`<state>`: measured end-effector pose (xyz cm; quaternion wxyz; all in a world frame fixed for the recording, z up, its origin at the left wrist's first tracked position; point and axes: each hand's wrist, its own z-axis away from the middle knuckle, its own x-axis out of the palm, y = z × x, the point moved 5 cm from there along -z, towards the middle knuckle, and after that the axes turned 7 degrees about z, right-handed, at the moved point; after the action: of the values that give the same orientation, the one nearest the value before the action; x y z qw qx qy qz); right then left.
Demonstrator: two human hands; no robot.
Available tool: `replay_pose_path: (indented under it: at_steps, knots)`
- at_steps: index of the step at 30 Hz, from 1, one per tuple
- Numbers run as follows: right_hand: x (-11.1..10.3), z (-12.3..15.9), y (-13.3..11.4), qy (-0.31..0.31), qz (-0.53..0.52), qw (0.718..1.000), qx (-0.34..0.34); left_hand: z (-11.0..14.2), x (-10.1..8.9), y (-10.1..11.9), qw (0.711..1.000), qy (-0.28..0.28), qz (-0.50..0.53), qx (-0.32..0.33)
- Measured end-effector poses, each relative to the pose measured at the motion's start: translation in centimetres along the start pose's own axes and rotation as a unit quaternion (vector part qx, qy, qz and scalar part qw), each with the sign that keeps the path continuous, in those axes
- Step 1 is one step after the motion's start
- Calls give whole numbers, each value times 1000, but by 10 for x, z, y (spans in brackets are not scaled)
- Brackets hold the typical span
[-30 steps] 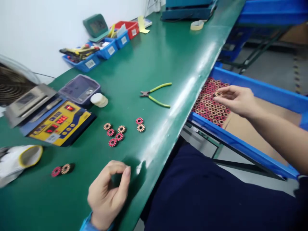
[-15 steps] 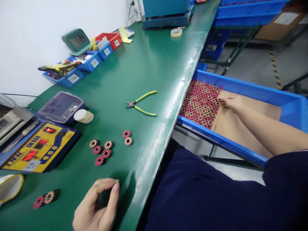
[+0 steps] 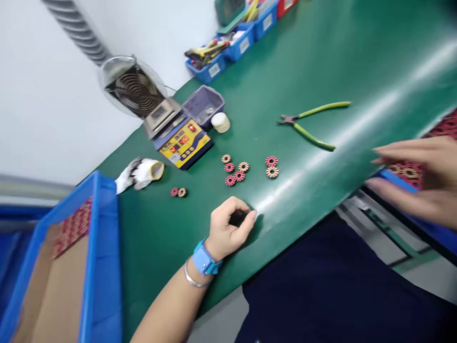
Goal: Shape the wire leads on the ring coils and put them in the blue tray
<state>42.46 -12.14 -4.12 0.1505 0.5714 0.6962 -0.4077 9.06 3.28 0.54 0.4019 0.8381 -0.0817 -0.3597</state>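
Observation:
My left hand (image 3: 230, 228) rests on the green table (image 3: 321, 57) near its front edge, fingers curled to the thumb in a loose ring with nothing visible inside. It wears a blue wristband. Just beyond it lie small red and tan coil rings: a cluster (image 3: 235, 171), a pair (image 3: 271, 166) to the right and another pair (image 3: 177, 192) to the left. My right hand (image 3: 417, 176) is blurred at the right edge, over the rim of a blue bin (image 3: 394, 180). Its fingers and thumb are closed around a few coil rings (image 3: 405, 170).
Green-handled pliers (image 3: 310, 124) lie right of centre. A yellow soldering station (image 3: 183, 143), a grey tray (image 3: 203, 102), a white roll (image 3: 220, 122), a fan (image 3: 132, 88) and a glove (image 3: 141, 174) sit at the back left. Blue tool bins (image 3: 214, 62) line the wall. Another blue bin (image 3: 100, 247) stands at left.
The view has swung left and pulled back. My right hand has come out of the bin's ring pile, with rings between its fingers. My left hand has stayed curled on the table.

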Motion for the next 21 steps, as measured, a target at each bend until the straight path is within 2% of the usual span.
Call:
replay_pose_path:
  at_steps: [2, 3, 6, 8, 12, 16, 21]
  knots:
    - [38, -27, -54, -66, -70, 991, -97, 2, -1, -3, 1000, 8, 2, -2]
    - [56, -41, -73, -82, -63, 989, -109, 3, -1, -4, 1000, 11, 2, 1]
    - [108, -77, -98, -169, 35, 982, -77, 6, -1, -4, 1000, 13, 6, 15]
    - [131, -91, -104, -210, 73, 973, -66, 6, -1, -6, 1000, 17, 11, 14]
    - [153, -103, -117, -255, 58, 959, -108, 5, -6, -19, 997, 67, 27, -31]
    - [163, -112, -125, -261, -45, 949, -170, 3, -12, -33, 989, 100, 64, -84]
    - [177, -119, -125, -275, -183, 920, -213, -1, -26, -48, 974, 171, 34, -143]
